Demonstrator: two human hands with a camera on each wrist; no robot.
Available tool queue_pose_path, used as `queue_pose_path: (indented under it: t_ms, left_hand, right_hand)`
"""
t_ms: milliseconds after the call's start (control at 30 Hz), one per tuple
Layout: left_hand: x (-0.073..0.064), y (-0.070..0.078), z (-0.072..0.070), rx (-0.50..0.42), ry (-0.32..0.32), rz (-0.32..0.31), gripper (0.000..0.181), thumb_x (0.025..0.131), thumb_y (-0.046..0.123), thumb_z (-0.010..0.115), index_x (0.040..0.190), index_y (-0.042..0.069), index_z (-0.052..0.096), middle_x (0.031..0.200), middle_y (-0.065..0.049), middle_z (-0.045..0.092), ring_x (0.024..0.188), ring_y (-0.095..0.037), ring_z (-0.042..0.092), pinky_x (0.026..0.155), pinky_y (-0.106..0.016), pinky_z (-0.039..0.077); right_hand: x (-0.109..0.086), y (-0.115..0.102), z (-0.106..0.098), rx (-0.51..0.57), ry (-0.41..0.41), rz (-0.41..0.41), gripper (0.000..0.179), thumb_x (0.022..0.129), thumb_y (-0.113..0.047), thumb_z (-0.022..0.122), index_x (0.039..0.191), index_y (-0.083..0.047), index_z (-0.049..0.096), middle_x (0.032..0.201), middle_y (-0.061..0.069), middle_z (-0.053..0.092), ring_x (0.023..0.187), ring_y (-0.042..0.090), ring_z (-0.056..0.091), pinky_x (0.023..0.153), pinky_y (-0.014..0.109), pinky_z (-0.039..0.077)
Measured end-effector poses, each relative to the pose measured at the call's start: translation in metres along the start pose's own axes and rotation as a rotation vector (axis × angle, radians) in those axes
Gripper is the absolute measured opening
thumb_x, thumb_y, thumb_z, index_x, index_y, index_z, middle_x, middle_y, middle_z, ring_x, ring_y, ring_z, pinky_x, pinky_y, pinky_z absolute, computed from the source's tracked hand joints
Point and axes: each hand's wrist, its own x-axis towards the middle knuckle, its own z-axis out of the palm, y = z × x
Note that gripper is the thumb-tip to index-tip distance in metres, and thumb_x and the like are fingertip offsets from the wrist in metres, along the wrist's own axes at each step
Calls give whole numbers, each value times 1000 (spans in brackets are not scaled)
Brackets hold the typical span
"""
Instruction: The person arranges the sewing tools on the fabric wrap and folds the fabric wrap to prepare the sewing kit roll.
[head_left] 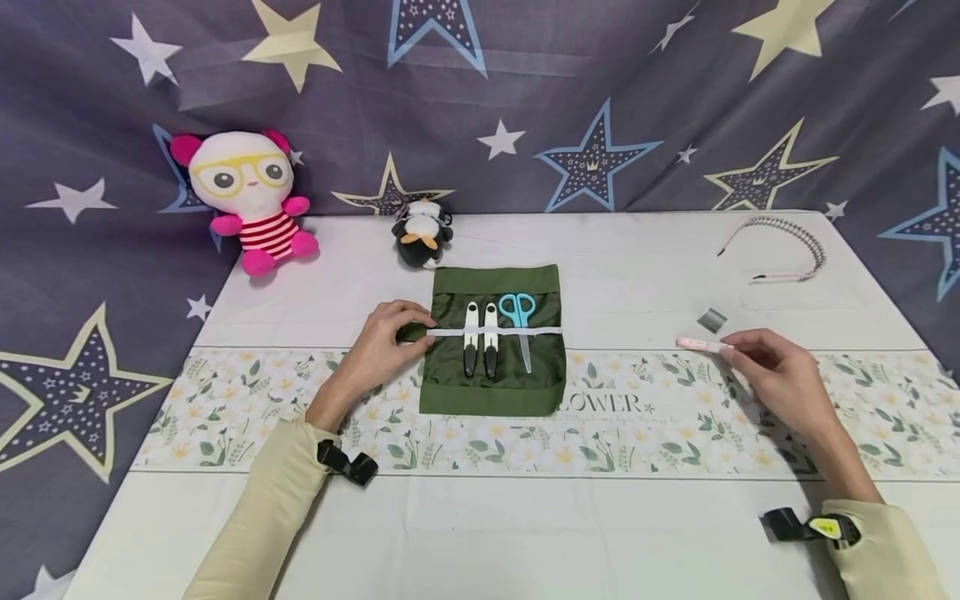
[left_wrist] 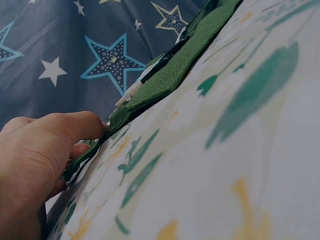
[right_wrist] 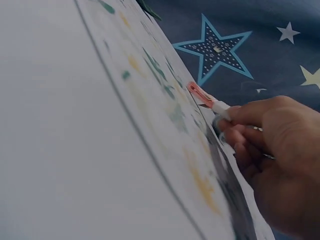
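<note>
A dark green fabric tool roll [head_left: 491, 400] lies spread out, with a white elastic strap [head_left: 543, 331] across it. Under the strap sit two white tools with black ends [head_left: 471, 342] and a pair of blue-handled scissors [head_left: 517, 310]. My left hand [head_left: 386, 333] pinches the roll's left edge beside the strap's end; in the left wrist view the green cloth [left_wrist: 165, 80] shows between thumb and fingers. Off to the right, my right hand [head_left: 776, 375] holds a slim pink-and-white tool [head_left: 697, 344] by its white end, pink end pointing left [right_wrist: 200, 93].
A small grey square piece [head_left: 712, 320] lies just behind the pink-and-white tool. At the back right is a headband [head_left: 813, 242]. A penguin plush [head_left: 422, 237] sits behind the roll, and a plush doll in a striped shirt [head_left: 258, 196] at the back left.
</note>
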Motion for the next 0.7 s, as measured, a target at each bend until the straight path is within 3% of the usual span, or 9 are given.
queue_pose_path:
  t_ms: [200,367,700]
  left_hand:
    - [0,2,0,-4,3,0,23,96,17,75,116,8,75,131,-12,61,129,-36,47,110,-59,31]
    - [0,1,0,-3,3,-1,23,96,17,75,117,7,75,131,-13,61,129,-37,47,110,-61,30]
    - [-1,0,0,-2,-4,-8,22,97,18,75,117,8,75,132,-13,61,129,-37,47,110,-59,32]
  right_hand:
    - [4,-6,7,116,42,-13,21,104,-14,66,119,0,69,96,-5,66,79,9,58,68,13,42]
    - [10,-12,13,223,51,-57,22,103,-8,65,120,5,68,99,1,67,82,12,59,69,14,44]
    - [29,-30,27,336,24,-108,20,102,1,63,120,9,67,100,5,66,81,16,57,67,16,43]
